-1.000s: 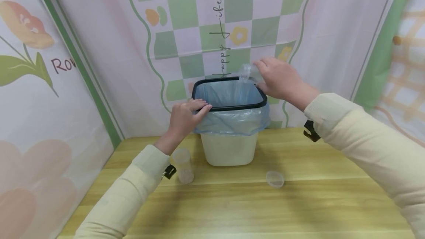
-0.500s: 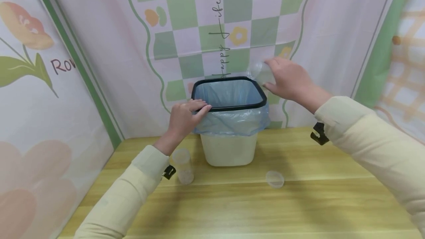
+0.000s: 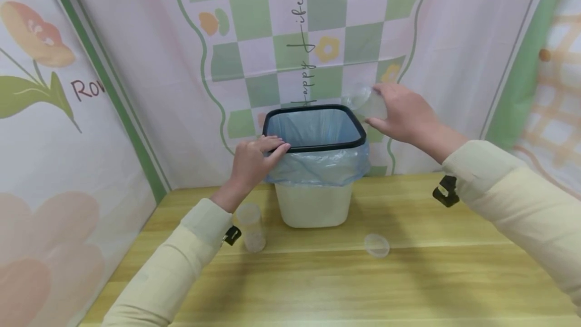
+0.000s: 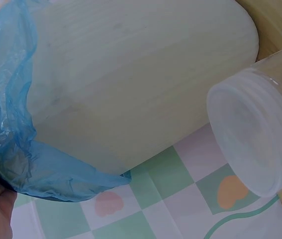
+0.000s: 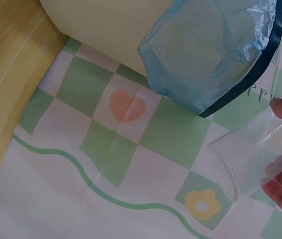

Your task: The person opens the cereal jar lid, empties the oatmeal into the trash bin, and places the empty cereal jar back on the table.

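Observation:
A white trash bin [image 3: 313, 206] with a black rim [image 3: 317, 147] stands lined with a blue plastic bag [image 3: 317, 165]. My left hand [image 3: 254, 165] holds the rim at its near left corner. My right hand [image 3: 406, 115] grips a clear plastic jar [image 3: 376, 105], tilted, just beyond the rim's right side. Its mouth faces the bin, and the right wrist view shows no contents in the jar [image 5: 245, 154]. Under my left wrist stands a second clear jar [image 3: 252, 231] with a whitish lid [image 4: 247, 132]; something pale lies at its bottom, too blurred to tell.
A translucent round lid [image 3: 376, 245] lies on the wooden table [image 3: 290, 286], right of the bin. Behind the table hangs a printed cloth [image 3: 254, 19] with green checks, close to the bin's back. Another cloth [image 3: 91, 155] borders the left side.
My right hand has drawn back to the right with the clear jar, from over the bin's rim to beside it. The left hand stays on the rim.

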`<state>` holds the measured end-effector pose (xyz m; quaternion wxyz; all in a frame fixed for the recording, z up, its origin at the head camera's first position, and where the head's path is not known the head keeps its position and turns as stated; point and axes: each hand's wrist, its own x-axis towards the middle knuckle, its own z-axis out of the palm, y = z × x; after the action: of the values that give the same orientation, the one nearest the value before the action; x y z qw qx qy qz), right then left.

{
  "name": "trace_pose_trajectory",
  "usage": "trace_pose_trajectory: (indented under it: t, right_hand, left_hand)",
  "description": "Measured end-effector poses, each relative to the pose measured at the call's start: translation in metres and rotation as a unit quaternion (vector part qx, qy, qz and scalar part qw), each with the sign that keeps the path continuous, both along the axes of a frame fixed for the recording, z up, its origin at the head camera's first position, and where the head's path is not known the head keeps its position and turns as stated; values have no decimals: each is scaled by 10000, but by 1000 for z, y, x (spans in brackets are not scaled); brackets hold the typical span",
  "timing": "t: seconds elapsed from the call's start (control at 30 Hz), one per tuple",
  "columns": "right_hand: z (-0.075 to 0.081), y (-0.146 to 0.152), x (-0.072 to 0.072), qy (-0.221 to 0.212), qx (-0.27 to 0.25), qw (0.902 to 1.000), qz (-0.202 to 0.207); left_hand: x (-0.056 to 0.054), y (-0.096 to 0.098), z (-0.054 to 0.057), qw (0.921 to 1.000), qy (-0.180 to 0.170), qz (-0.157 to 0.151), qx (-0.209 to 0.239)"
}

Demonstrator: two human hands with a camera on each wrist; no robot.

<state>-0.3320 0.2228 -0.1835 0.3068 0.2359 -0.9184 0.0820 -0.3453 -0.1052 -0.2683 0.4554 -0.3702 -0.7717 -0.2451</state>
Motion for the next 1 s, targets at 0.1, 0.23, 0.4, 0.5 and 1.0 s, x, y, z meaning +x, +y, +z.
trace_pose_trajectory:
  t: [0.1, 0.23, 0.4, 0.5, 1.0]
  right_hand:
    - [-2, 3, 3, -45, -145, 9999, -17]
    - [-7, 9, 6, 49, -330, 9994, 47]
    - [-12, 15, 10, -2, -583, 9983, 19]
    - [-16, 18, 12, -26, -718, 9974, -1]
    - [-40, 26, 21, -93, -1132, 9935, 101]
  left_hand:
    - [0, 0, 0, 10000, 3, -3, 2]
    - [0, 0, 1, 10000, 1, -14, -3]
    - [1, 0, 1, 10000, 9, -46, -2]
    - [1, 0, 2, 10000, -5, -43, -16]
    - [1, 0, 1, 10000, -24, -2, -62]
